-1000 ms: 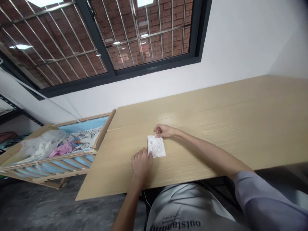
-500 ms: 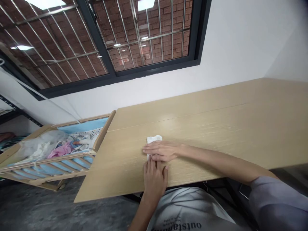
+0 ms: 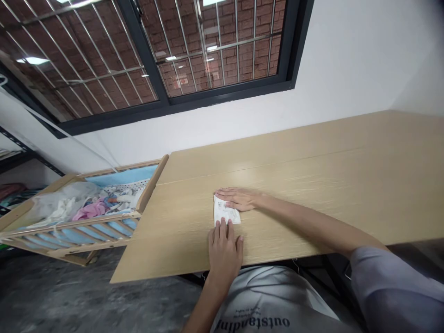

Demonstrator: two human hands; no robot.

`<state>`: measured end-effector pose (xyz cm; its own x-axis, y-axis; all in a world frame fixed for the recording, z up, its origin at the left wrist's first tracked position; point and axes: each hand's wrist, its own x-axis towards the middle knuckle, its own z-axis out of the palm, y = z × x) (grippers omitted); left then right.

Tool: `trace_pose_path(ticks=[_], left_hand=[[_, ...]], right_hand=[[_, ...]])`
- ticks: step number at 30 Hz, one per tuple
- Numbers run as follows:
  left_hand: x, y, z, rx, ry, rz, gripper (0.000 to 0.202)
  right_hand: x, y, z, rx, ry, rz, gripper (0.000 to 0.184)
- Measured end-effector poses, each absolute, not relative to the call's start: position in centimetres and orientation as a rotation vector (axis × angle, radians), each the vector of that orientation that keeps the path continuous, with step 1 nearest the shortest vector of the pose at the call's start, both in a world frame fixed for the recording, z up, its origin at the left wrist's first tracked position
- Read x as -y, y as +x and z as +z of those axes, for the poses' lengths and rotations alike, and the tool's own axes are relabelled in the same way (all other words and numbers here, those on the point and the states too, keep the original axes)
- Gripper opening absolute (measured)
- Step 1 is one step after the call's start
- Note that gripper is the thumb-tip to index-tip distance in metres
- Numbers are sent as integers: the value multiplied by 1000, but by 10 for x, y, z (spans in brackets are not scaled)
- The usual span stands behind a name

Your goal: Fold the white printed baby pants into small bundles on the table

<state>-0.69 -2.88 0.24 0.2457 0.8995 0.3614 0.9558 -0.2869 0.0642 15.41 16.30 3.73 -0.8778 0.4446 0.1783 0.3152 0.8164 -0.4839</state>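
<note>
A small folded white cloth (image 3: 225, 214) with a faint print lies on the light wooden table (image 3: 312, 185), near its front edge. My right hand (image 3: 239, 198) lies flat on the cloth's far part, fingers stretched out and pointing left. My left hand (image 3: 225, 247) rests flat on the table just in front of the cloth, its fingertips touching the near edge. Neither hand grips anything.
A wooden crib (image 3: 69, 217) with blue lining stands against the table's left end, holding white, pink and dotted clothes (image 3: 86, 206). A white wall and a dark-framed barred window (image 3: 166, 60) rise behind the table. Grey floor lies below at left.
My right hand slid from the cloth's far corner across it and now lies flat on its far part. My left hand moved right and flattened at the near edge.
</note>
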Motion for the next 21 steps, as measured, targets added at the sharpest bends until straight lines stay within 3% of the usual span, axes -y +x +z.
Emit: trace_pose_path(ticks=[8, 15, 21], left_hand=[[2, -38, 30, 1959, -2231, -683, 36], [-35, -50, 48, 2170, -2041, -232, 49], [-53, -31, 44, 2204, -2140, -249, 44]], right_hand=[[-168, 163, 50, 2350, -853, 591, 56], [-171, 161, 48, 2067, -1115, 772, 25], [-163, 148, 33, 2160, -1130, 843, 15]])
